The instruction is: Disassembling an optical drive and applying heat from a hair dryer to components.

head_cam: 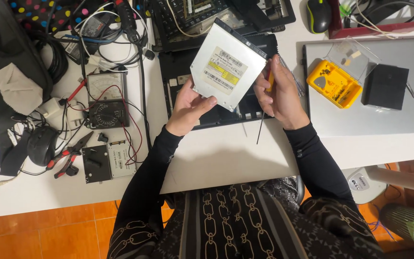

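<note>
White surface, cluttered at its far edge. Above its middle both hands lift a slim optical drive: left hand fingers pinch the near edge, right hand fingers steady its side, also clasping a screwdriver. It looks light, rigid, smooth metal; best held by the edges.

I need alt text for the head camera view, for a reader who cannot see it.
A person's left hand and right hand hold a flat silver optical drive above an opened black laptop on a white table. The right hand also grips a yellow-handled screwdriver; a multimeter lies to the left.
</note>
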